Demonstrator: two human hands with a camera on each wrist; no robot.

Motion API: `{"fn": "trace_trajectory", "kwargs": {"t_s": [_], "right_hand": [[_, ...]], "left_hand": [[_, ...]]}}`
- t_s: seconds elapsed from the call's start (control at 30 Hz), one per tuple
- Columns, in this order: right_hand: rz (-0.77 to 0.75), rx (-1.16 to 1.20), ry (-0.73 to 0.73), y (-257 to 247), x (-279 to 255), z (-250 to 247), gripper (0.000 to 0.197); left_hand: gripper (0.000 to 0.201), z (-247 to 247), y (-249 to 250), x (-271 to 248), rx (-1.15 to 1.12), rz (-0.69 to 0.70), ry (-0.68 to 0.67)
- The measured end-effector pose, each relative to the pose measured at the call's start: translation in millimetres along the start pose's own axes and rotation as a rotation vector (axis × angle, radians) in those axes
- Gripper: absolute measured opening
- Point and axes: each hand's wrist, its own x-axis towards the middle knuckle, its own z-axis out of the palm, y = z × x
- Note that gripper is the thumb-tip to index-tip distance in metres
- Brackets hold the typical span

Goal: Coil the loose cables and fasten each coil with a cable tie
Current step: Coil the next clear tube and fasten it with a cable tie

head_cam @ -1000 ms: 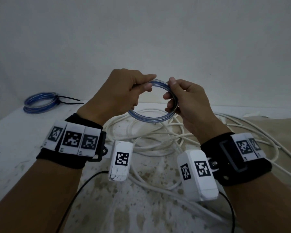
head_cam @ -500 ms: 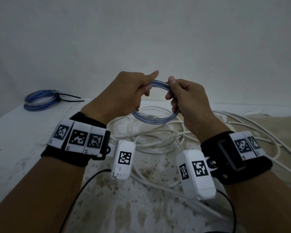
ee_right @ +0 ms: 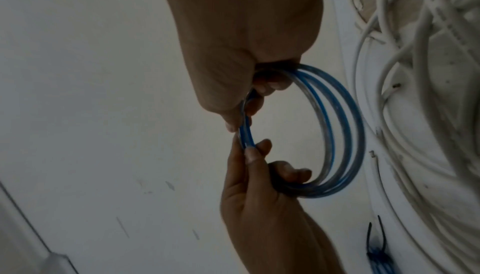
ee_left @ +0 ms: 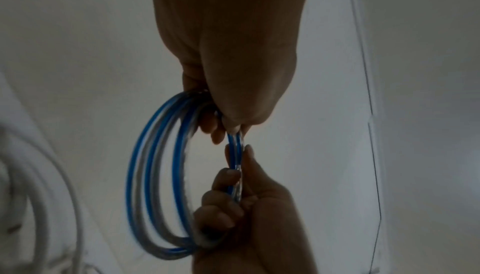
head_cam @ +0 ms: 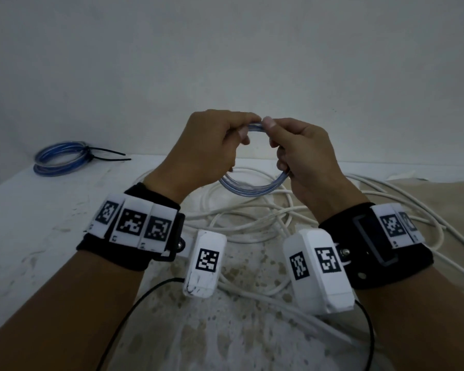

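A small coil of blue and clear cable [head_cam: 252, 188] [ee_left: 155, 176] [ee_right: 335, 131] hangs in the air above the table, held between both hands. My left hand [head_cam: 212, 145] [ee_left: 228, 85] grips its left side, thumb and forefinger pinching the top strands. My right hand [head_cam: 298, 148] [ee_right: 233, 69] grips the right side and pinches the top strands right beside the left thumb. No cable tie shows on this coil. A second blue coil [head_cam: 59, 159] lies at the far left, bound with a black cable tie [head_cam: 105, 153].
A tangle of loose white cable [head_cam: 252, 218] [ee_right: 415, 73] sprawls over the stained white table [head_cam: 38, 223] under and right of my hands. A thin black wire [head_cam: 134, 311] trails toward the front edge. A pale wall stands close behind.
My two hands have drawn together at the top of the coil, so the thumbs now nearly touch. The coil has shifted slightly up with them.
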Motion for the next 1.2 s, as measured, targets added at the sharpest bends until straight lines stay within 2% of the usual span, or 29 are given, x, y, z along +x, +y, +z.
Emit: {"fn": "trace_trajectory", "kwargs": {"t_s": [0.07, 0.17, 0.27, 0.43, 0.53, 0.6, 0.67, 0.83, 0.97, 1.2], "right_hand": [[-0.015, -0.009, -0.012, -0.1, 1.1, -1.1, 0.010], [-0.037, -0.033, -0.041, -3.6, -0.2, -0.1, 0.010], [-0.008, -0.030, -0.076, -8.2, -1.9, 1.0, 0.013], [0.031, 0.018, -0.139, -17.9, -7.6, 4.1, 0.019], [0.193, 0.107, -0.181, -27.5, -20.3, 14.1, 0.029], [0.326, 0.254, -0.213, -39.9, -28.8, 18.6, 0.040], [0.383, 0.379, -0.199, -57.2, -37.7, 18.8, 0.046], [0.366, 0.457, -0.220, -81.8, -59.5, 15.6, 0.037], [0.327, 0.411, -0.232, -103.5, -74.2, 4.9, 0.034], [0.247, 0.338, -0.248, -120.8, -89.2, -16.1, 0.034]], "left_hand": [[0.023, 1.9, 5.8, -1.5, -0.224, -0.155, 0.018], [0.018, 5.8, 10.9, -1.6, -0.360, -0.283, 0.149], [0.016, 2.8, 10.3, -1.3, -0.487, -0.439, 0.144], [0.013, -6.4, 22.9, -5.6, -0.531, -0.499, 0.198], [0.015, -20.5, 34.1, -6.9, -0.582, -0.565, 0.280], [0.016, -31.2, 43.2, -7.1, -0.627, -0.594, 0.299], [0.015, -42.2, 58.4, -10.9, -0.633, -0.586, 0.296], [0.016, -62.7, 88.9, -18.5, -0.522, -0.501, 0.238], [0.017, -72.8, 116.0, -24.9, -0.480, -0.491, 0.162], [0.013, -86.9, 151.6, -24.7, -0.561, -0.450, 0.070]]}}
